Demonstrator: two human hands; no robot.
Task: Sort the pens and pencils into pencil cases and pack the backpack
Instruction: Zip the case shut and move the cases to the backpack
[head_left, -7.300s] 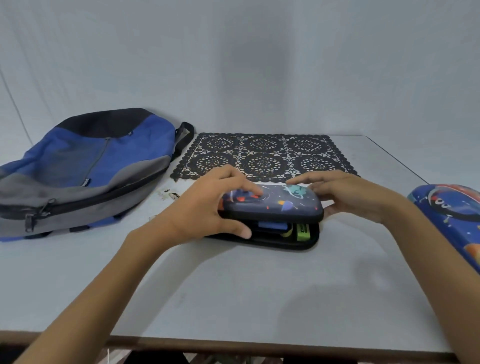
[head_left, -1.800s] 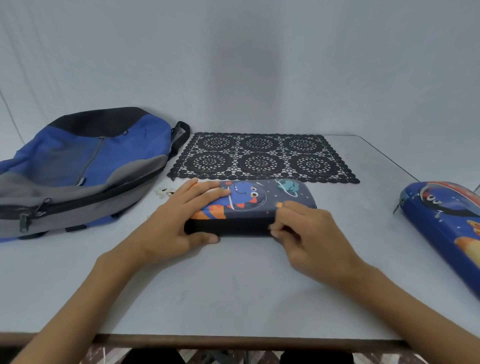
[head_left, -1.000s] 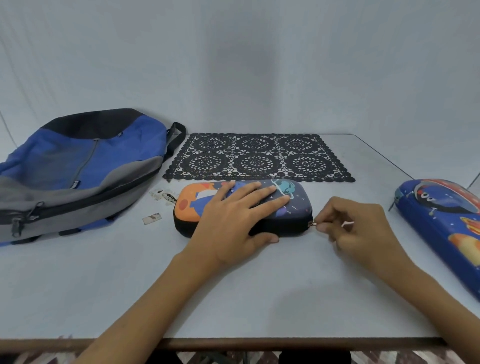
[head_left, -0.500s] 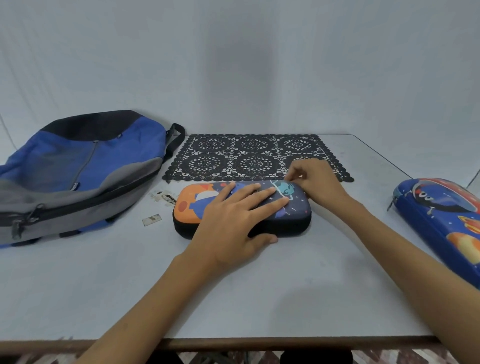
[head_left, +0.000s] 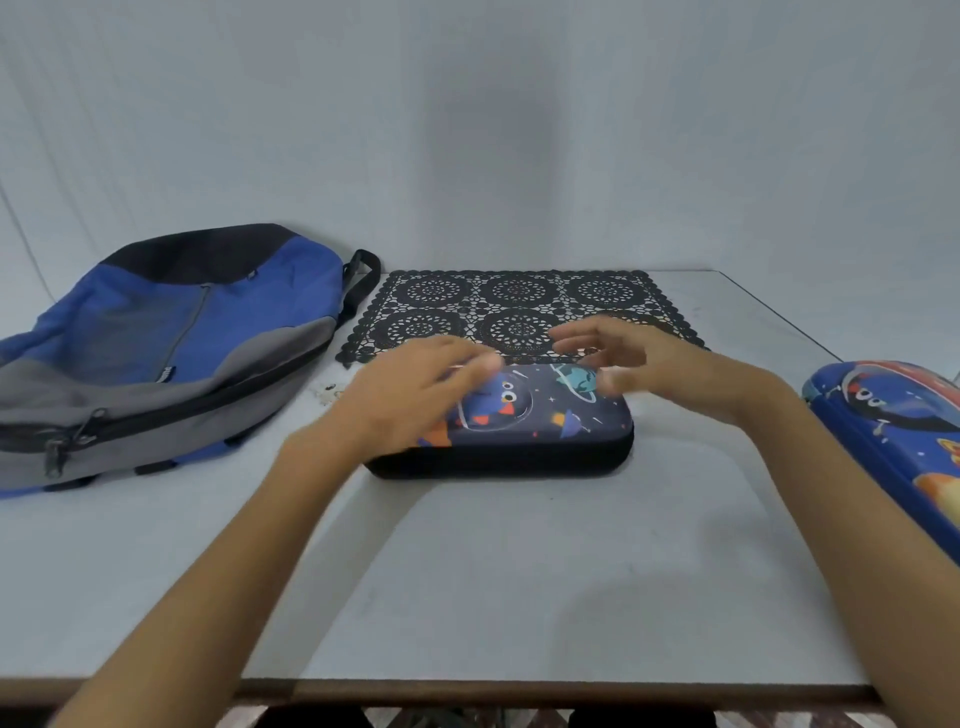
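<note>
A dark space-print pencil case (head_left: 540, 431) lies closed on the white table (head_left: 519, 571), just in front of the black lace mat. My left hand (head_left: 410, 395) hovers over its left end with fingers spread and blurred by motion. My right hand (head_left: 639, 364) is above the case's far right corner, fingers loosely spread, holding nothing. A second, bright blue pencil case (head_left: 904, 441) lies at the right edge, partly cut off. The blue, grey and black backpack (head_left: 156, 353) lies flat at the left with its zips closed.
A black lace mat (head_left: 519, 312) covers the table's back middle. Small bits of debris (head_left: 327, 392) lie between the backpack and the dark case. The table's front edge (head_left: 519, 693) runs along the bottom, and its right edge slants behind the blue case.
The case's lid was open, then pressed down and zipped round by my right hand. Now both hands have lifted off the case, and my left hand has shifted left.
</note>
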